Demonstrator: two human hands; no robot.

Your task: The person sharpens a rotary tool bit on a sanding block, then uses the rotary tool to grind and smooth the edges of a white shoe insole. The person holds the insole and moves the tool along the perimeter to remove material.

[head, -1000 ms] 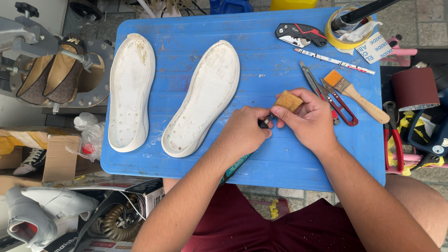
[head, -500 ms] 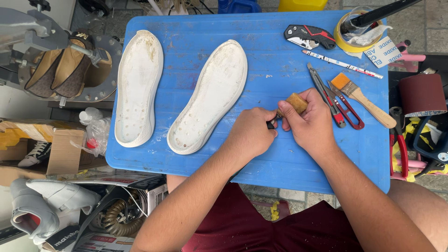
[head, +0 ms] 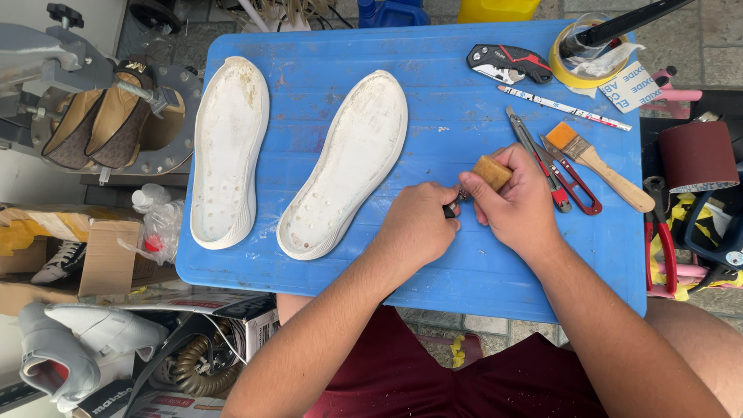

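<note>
My right hand (head: 517,207) grips a small tan block (head: 491,171) over the blue table top (head: 325,70). My left hand (head: 416,228) is closed round a thin dark-handled tool (head: 451,207) whose tip meets the block; most of the tool is hidden in my fist. Two white shoe soles lie to the left with their inner sides up: one at the table's middle (head: 347,161), the other near the left edge (head: 228,147).
Right of my hands lie red-handled snips (head: 563,176), a wooden brush (head: 604,166), a white pencil (head: 565,107), a black-and-red folding knife (head: 508,63), and a yellow tape roll (head: 584,58). A shoe stand with a brown shoe (head: 93,124) sits left. Boxes and white sneakers (head: 70,340) lie below.
My hands have stayed together on the block and tool, with only slight shifts. The camera has drifted a little, so the table sits slightly lower and to the right in view.
</note>
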